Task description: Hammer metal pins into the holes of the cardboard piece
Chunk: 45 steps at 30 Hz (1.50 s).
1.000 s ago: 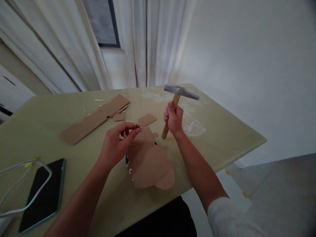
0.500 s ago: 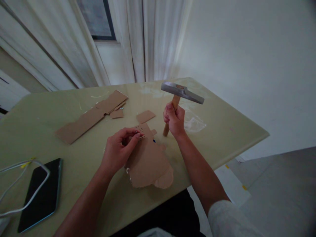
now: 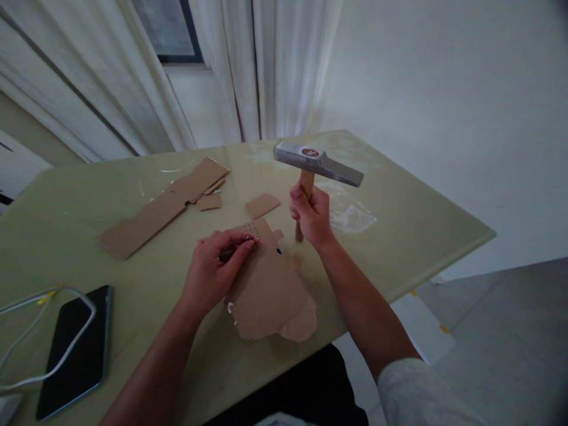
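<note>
Now: pinching something small, unclear what, at perforated cardboard [image 3: 266, 278] with left hand [image 3: 213, 272] | right hand [image 3: 310, 213] fisted around raised hammer [image 3: 317, 163] | best struck lightly, squarely, clear of fingertips.

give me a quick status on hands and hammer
Right hand grips hammer, head raised. Left hand pinches at punched cardboard piece. Nothing between them.

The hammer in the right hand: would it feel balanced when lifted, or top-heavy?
Probably top-heavy: the hammer has a long metal head on a slim wooden handle. The right hand grips just below the head, which likely eases control. Laid down, it should not roll.
</note>
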{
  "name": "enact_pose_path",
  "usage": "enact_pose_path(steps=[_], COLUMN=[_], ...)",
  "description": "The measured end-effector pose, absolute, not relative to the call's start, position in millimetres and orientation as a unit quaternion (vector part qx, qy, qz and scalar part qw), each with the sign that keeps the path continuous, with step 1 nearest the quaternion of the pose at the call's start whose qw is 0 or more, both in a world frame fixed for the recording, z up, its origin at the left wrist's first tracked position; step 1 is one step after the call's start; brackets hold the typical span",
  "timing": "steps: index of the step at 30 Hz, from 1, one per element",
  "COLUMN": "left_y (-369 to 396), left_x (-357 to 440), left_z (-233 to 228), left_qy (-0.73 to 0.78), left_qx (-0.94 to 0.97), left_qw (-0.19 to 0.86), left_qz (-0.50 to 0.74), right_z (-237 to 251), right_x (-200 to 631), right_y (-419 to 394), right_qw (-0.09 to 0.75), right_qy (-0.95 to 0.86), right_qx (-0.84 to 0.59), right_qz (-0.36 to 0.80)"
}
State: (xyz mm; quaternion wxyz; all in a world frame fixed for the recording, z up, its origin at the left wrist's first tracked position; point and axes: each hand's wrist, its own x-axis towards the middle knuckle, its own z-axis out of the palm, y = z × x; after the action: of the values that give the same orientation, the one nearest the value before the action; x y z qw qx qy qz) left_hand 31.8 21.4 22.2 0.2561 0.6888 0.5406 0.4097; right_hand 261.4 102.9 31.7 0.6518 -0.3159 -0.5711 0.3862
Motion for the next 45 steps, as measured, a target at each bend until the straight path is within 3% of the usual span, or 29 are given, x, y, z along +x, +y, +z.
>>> enact_pose_path(steps=[22, 27, 31, 37, 45], left_y=[19.9, 21.9, 22.8, 21.4, 20.5], left_x=[33.8, 34.0, 32.6, 32.3, 30.9], left_z=[17.3, 16.0, 13.7, 13.1, 15.2], left_qy=[0.501, 0.464, 0.480, 0.472, 0.497], left_qx=[0.730, 0.741, 0.738, 0.712, 0.699], left_qw=[0.202, 0.194, 0.180, 0.253, 0.272], left_qz=[0.419, 0.445, 0.440, 0.455, 0.437], right_z=[24.7, 26.9, 30.3, 25.9, 24.4], right_x=[266.8, 278.3, 288.1, 276.7, 273.6], right_y=[113.7, 114.2, 112.9, 111.9, 105.6], right_qw=[0.609, 0.598, 0.494, 0.307, 0.240], right_qy=[-0.526, -0.550, -0.626, -0.696, -0.751], right_qx=[-0.383, -0.439, -0.499, -0.536, -0.484], right_qz=[0.453, 0.383, 0.340, 0.366, 0.381])
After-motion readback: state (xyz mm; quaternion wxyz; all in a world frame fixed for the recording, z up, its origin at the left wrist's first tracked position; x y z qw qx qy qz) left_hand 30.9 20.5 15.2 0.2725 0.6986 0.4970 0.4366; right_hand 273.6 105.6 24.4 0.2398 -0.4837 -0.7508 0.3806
